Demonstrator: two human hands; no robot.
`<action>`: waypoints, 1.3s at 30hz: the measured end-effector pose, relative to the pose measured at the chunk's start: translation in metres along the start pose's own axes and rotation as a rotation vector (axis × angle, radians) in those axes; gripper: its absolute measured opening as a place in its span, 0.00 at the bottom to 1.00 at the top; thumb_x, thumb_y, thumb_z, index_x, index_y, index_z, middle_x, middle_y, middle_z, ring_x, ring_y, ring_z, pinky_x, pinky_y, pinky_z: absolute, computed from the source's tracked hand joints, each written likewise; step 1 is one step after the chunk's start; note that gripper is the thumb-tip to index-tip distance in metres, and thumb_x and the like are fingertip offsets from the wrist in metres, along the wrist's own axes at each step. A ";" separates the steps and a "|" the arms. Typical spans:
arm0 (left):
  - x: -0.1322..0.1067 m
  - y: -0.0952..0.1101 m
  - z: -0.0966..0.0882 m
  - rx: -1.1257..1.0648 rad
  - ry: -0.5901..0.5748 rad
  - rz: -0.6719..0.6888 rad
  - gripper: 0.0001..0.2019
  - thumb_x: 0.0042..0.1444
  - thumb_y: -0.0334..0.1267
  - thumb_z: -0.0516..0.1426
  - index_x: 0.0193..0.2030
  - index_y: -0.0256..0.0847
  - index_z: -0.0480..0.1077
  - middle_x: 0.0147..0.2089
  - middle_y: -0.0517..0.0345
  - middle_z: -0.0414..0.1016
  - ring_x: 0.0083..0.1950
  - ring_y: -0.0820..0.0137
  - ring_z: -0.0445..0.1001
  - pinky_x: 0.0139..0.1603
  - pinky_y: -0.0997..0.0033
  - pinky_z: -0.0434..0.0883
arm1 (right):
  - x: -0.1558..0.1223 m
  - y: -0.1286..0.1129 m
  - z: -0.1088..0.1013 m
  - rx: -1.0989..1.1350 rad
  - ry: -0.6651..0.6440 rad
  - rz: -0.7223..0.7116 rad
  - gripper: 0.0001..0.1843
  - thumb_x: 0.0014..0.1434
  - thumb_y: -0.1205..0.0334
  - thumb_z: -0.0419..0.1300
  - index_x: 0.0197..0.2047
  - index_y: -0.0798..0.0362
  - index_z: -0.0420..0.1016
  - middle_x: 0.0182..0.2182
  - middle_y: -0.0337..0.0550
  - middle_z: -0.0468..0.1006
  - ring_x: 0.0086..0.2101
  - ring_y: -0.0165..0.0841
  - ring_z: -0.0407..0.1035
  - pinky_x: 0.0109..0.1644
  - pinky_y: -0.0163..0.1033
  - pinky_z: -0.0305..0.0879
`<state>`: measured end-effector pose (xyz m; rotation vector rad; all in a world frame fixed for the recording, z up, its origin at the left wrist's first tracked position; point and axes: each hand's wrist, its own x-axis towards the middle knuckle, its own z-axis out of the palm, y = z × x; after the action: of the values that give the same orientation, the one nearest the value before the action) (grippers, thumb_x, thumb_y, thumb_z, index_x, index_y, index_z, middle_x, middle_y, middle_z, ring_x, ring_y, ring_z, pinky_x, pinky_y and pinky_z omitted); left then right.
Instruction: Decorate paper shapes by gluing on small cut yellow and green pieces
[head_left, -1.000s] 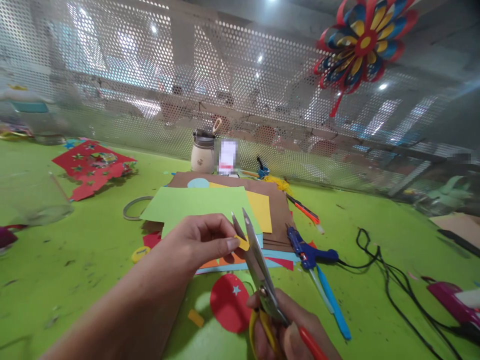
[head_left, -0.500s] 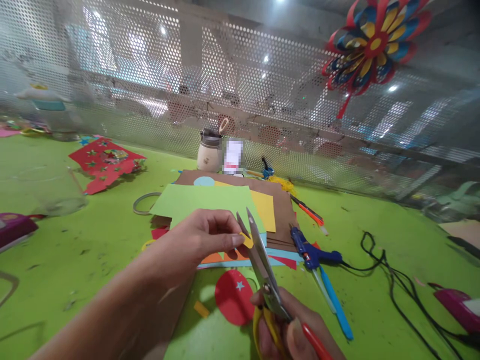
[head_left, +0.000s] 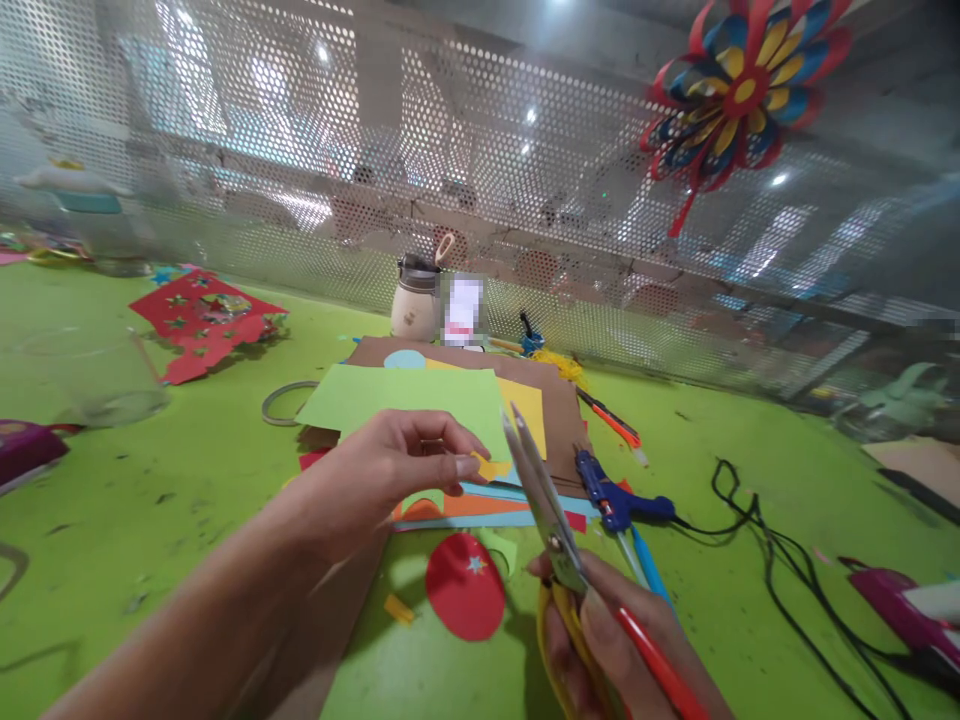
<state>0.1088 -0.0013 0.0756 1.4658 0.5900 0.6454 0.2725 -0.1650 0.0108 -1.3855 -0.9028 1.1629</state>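
Note:
Between thumb and fingers, my left hand [head_left: 409,460] pinches a small piece of yellow paper [head_left: 493,468]. My right hand [head_left: 607,640] grips scissors [head_left: 553,535] with yellow handle loops, their blades pointing up and slightly apart. The blades stand just right of the yellow paper, not around it. A red pen-like stick [head_left: 660,665] is also tucked in my right hand. Below my hands, a red paper circle [head_left: 465,590] with a small silver star lies on the green table. A yellow paper scrap [head_left: 399,609] rests to its left.
Behind my hands lie stacked coloured sheets, with a light green sheet [head_left: 420,400] on top. A blue glue gun [head_left: 619,500] with a black cord is at the right. Red star-punched paper [head_left: 202,325] lies at the left, near a clear cup [head_left: 112,380]. A jar [head_left: 416,305] stands at the back.
My right hand has drawn the scissors rightward, away from the yellow paper, and the blades have come closer together. My left hand still holds the paper, now turned more level.

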 end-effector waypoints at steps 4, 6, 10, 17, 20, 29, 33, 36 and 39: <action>0.000 -0.007 0.016 -0.080 0.096 -0.021 0.07 0.48 0.40 0.67 0.27 0.40 0.77 0.28 0.59 0.74 0.33 0.69 0.68 0.38 0.70 0.62 | 0.008 -0.010 -0.002 0.026 0.145 -0.075 0.30 0.55 0.42 0.66 0.53 0.54 0.69 0.24 0.35 0.69 0.18 0.22 0.57 0.20 0.29 0.54; -0.001 -0.015 0.029 -0.159 0.135 -0.055 0.08 0.49 0.40 0.67 0.27 0.39 0.76 0.26 0.61 0.72 0.32 0.71 0.66 0.36 0.72 0.61 | 0.011 -0.017 0.000 0.058 0.205 -0.149 0.28 0.54 0.49 0.69 0.54 0.51 0.69 0.27 0.36 0.71 0.22 0.24 0.62 0.25 0.31 0.60; -0.006 -0.028 0.053 -0.301 0.148 -0.149 0.08 0.48 0.40 0.68 0.27 0.39 0.75 0.27 0.62 0.73 0.31 0.73 0.64 0.35 0.74 0.60 | 0.014 -0.027 0.004 0.163 0.208 -0.285 0.23 0.57 0.54 0.67 0.55 0.46 0.69 0.34 0.38 0.75 0.29 0.27 0.68 0.32 0.32 0.66; -0.013 -0.036 0.070 -0.325 0.136 -0.221 0.10 0.50 0.41 0.67 0.28 0.39 0.72 0.27 0.62 0.72 0.27 0.75 0.63 0.29 0.74 0.57 | 0.017 -0.024 0.007 0.146 0.231 -0.300 0.18 0.58 0.57 0.66 0.51 0.46 0.70 0.35 0.38 0.74 0.31 0.28 0.68 0.32 0.31 0.66; -0.014 -0.040 0.070 -0.307 0.113 -0.257 0.13 0.49 0.44 0.67 0.29 0.39 0.70 0.23 0.65 0.67 0.24 0.77 0.58 0.26 0.75 0.52 | 0.016 -0.025 0.005 0.136 0.218 -0.284 0.18 0.59 0.58 0.65 0.52 0.46 0.69 0.34 0.37 0.72 0.30 0.27 0.66 0.31 0.32 0.64; -0.014 -0.033 0.063 -0.188 0.064 -0.218 0.07 0.51 0.41 0.61 0.32 0.39 0.71 0.30 0.60 0.70 0.32 0.71 0.66 0.33 0.73 0.60 | 0.014 -0.035 -0.003 0.019 0.111 -0.262 0.17 0.60 0.64 0.62 0.53 0.48 0.69 0.32 0.35 0.71 0.28 0.26 0.64 0.31 0.31 0.63; -0.010 -0.032 0.056 -0.039 -0.061 -0.222 0.09 0.52 0.43 0.61 0.29 0.39 0.71 0.27 0.62 0.69 0.28 0.73 0.64 0.30 0.73 0.59 | 0.014 -0.044 -0.007 -0.106 0.037 -0.230 0.19 0.57 0.69 0.62 0.52 0.49 0.69 0.31 0.34 0.71 0.27 0.24 0.64 0.30 0.30 0.62; -0.006 -0.034 0.050 0.098 -0.193 -0.233 0.11 0.51 0.44 0.62 0.27 0.40 0.70 0.21 0.65 0.64 0.24 0.74 0.60 0.25 0.73 0.55 | 0.014 -0.047 -0.008 -0.156 0.010 -0.224 0.20 0.55 0.71 0.61 0.51 0.50 0.69 0.32 0.34 0.71 0.27 0.25 0.65 0.30 0.31 0.62; -0.004 -0.036 0.045 0.138 -0.258 -0.212 0.12 0.53 0.46 0.61 0.28 0.39 0.70 0.21 0.64 0.64 0.24 0.73 0.61 0.25 0.73 0.54 | 0.014 -0.047 -0.007 -0.163 0.002 -0.227 0.20 0.55 0.71 0.60 0.51 0.50 0.69 0.31 0.35 0.71 0.27 0.25 0.65 0.29 0.31 0.62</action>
<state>0.1395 -0.0356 0.0410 1.5598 0.5862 0.2484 0.2860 -0.1468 0.0543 -1.3722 -1.1420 0.9320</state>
